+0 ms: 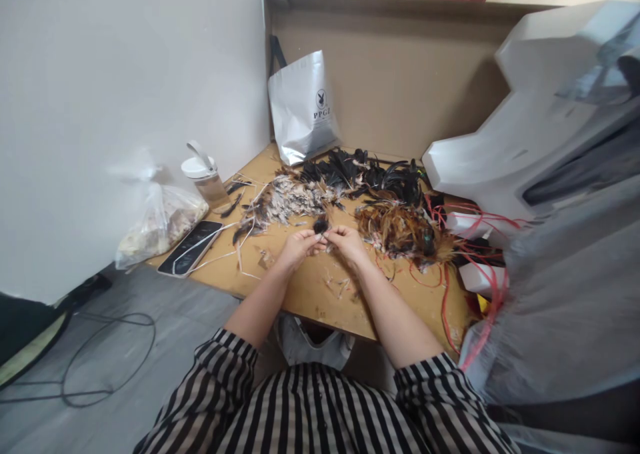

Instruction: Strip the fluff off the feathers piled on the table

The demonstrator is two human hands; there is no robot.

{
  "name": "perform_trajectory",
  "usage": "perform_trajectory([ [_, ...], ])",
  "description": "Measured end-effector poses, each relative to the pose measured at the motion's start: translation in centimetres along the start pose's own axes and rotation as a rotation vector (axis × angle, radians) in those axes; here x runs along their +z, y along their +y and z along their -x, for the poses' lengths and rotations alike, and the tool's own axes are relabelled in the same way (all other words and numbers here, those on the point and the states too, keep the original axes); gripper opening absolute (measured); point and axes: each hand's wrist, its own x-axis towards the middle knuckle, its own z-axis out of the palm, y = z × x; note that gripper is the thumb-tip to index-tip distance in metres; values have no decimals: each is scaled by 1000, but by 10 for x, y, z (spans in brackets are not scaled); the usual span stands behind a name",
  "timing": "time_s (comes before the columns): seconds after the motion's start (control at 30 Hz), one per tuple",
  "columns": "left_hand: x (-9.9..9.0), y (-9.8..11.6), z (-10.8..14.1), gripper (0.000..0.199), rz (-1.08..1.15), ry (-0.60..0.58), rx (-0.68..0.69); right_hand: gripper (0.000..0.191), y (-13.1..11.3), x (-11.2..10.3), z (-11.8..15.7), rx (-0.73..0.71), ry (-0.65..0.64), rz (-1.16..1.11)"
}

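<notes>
Over the wooden table (310, 294), my left hand (299, 247) and my right hand (346, 242) meet fingertip to fingertip. Both pinch the base of a small dark feather tuft (321, 225), which points away from me. Behind them lie piles of feathers: pale grey ones (295, 197) to the left, black ones (350, 169) at the back, and brown ones (405, 231) to the right of my right hand. Small feather scraps (340, 286) are scattered on the table near my wrists.
A phone (190, 249), a clear plastic bag (160, 224) and a lidded cup (206, 177) are on the left. A silver bag (305, 111) leans at the back. Red strings (445, 301) and white boxes (483, 277) line the right edge, beside a large white shape (480, 154).
</notes>
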Motion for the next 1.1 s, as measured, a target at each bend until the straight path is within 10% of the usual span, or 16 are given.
perform_trajectory([
  [0.43, -8, -1, -2, 23, 212, 20, 9, 28, -4, -15, -7, -70, 219, -159],
  [0.93, -1, -1, -2, 24, 19, 66, 39, 31, -9, -3, 3, -120, 93, 89],
  [1.1, -7, -2, -4, 23, 141, 79, 72, 30, -31, -26, 11, -75, -227, -66],
])
